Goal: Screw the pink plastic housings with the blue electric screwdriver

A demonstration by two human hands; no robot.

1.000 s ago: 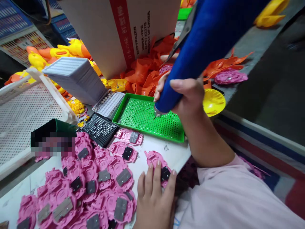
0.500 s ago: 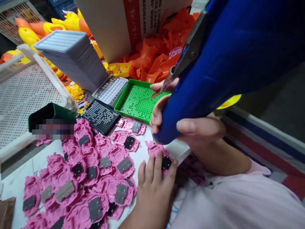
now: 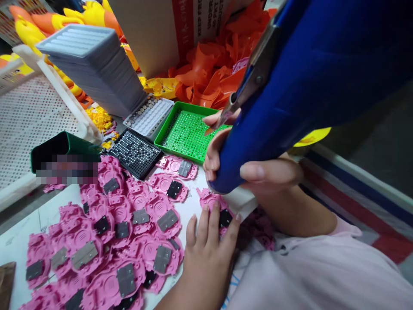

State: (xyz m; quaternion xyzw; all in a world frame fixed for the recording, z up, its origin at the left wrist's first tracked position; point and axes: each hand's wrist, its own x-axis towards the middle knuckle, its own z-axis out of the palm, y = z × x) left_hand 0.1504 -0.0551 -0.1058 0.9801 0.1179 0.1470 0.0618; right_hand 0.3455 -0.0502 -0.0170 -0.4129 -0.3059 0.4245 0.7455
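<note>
My right hand (image 3: 258, 168) is wrapped round a large blue tool (image 3: 277, 103) with a metal lever on its side. The tool's lower end hangs just above a pink plastic part (image 3: 211, 198) with a black plate; whether they touch I cannot tell. My left hand (image 3: 206, 245) lies with spread fingers on that pink part. Left of it spreads a pile of pink parts (image 3: 85, 249) with grey or black plates. A green tray (image 3: 183, 129) of small metal pieces lies behind the tool, beside a black tray (image 3: 135, 153) of similar pieces.
A stack of pale trays (image 3: 93, 64) stands behind a pale tray of round pieces (image 3: 148, 116). At the left are a dark green bin (image 3: 80, 146) and a white perforated crate (image 3: 38, 112). Orange parts (image 3: 206, 64) lie by a cardboard box (image 3: 145, 34).
The view has shifted slightly, so the trays and pink pile appear a little further left and higher. Both hands and the blue tool keep nearly the same pose.
</note>
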